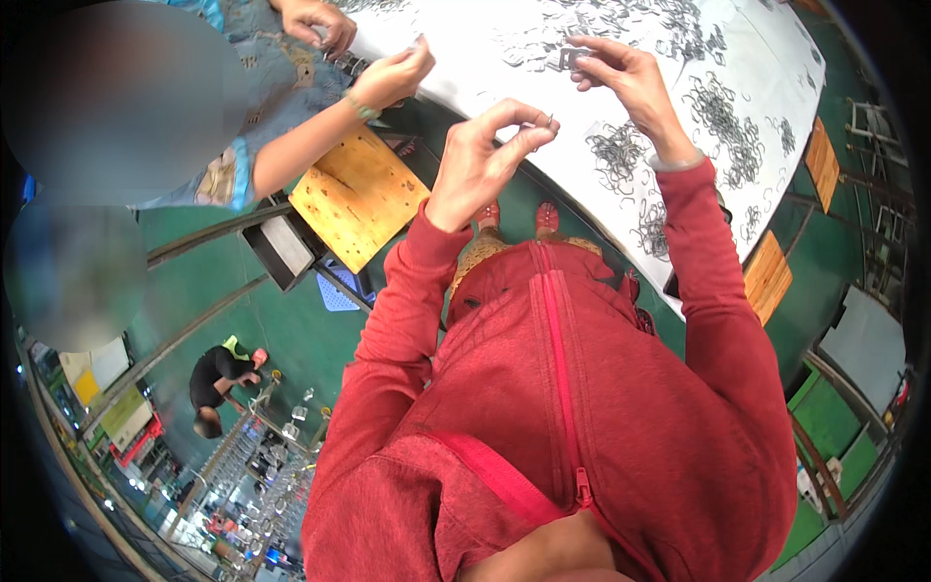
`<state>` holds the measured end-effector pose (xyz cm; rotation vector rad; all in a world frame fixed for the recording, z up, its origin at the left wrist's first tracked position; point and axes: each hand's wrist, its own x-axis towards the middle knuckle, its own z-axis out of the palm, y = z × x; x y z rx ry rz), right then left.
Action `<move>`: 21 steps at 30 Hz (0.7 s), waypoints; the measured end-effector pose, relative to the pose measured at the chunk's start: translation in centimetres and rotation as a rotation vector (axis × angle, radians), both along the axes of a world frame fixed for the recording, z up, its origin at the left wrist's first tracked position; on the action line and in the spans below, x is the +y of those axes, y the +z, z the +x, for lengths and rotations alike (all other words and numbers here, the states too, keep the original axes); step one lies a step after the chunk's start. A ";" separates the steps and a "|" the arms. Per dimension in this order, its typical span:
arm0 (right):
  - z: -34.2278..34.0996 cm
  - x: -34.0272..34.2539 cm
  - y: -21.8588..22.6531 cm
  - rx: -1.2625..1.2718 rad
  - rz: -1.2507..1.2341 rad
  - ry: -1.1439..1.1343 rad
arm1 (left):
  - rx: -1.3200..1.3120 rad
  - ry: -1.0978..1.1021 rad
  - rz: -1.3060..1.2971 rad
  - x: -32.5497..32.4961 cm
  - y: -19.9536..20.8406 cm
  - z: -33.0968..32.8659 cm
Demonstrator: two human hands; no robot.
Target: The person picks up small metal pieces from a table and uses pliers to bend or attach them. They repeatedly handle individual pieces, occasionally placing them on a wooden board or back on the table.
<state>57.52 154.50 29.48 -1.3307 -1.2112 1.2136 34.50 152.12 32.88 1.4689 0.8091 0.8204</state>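
My left hand [485, 160] is closed in a pinch near the table's front edge, with a small thin bent metal wire piece [551, 122] between thumb and fingertips. Further right and higher, my right hand [628, 82] grips a small dark rectangular metal buckle frame [572, 60] by its side, above the white tabletop [475, 58]. Loose dark bent wire pieces [616, 155] lie in a heap just below my right hand. Behind the buckle frame spreads a pile of small flat metal pieces [669, 29].
More wire pieces [727, 126] are heaped on the table's right side. At my left a co-worker's hand [396, 76] reaches over the table's edge. A yellow wooden stool [359, 199] stands beside a blue plastic stool [337, 289]. Wooden seats [768, 276] line the table's right side.
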 end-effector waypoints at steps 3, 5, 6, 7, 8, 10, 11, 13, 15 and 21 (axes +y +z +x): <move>0.0 -3.2 4.3 0.046 0.089 -0.001 | -0.010 -0.113 0.189 2.0 -0.2 2.6; 0.4 -4.9 5.7 0.007 0.199 -0.028 | -0.036 -0.146 0.173 2.5 0.8 4.6; 0.6 -5.7 6.3 -0.017 0.253 -0.044 | -0.050 -0.166 0.164 2.6 1.2 5.5; 0.6 -6.4 6.6 -0.068 0.324 -0.166 | -0.105 -0.204 0.148 2.9 0.6 6.5; 0.9 -7.0 7.0 -0.029 0.325 -0.209 | -0.093 -0.223 0.173 3.1 0.5 7.3; 1.6 -8.1 7.8 0.047 0.324 -0.296 | -0.072 -0.261 0.219 3.0 0.6 8.9; 2.0 -8.5 7.8 0.044 0.305 -0.344 | -0.104 -0.290 0.160 2.7 0.9 9.6; 2.7 -9.5 7.7 0.032 0.342 -0.383 | -0.162 -0.343 0.041 2.3 1.6 10.9; 3.3 -10.2 7.7 0.034 0.356 -0.407 | -0.155 -0.374 0.020 2.0 1.8 11.8; 3.9 -12.0 7.4 0.017 0.415 -0.546 | -0.097 -0.373 0.091 1.6 0.9 13.2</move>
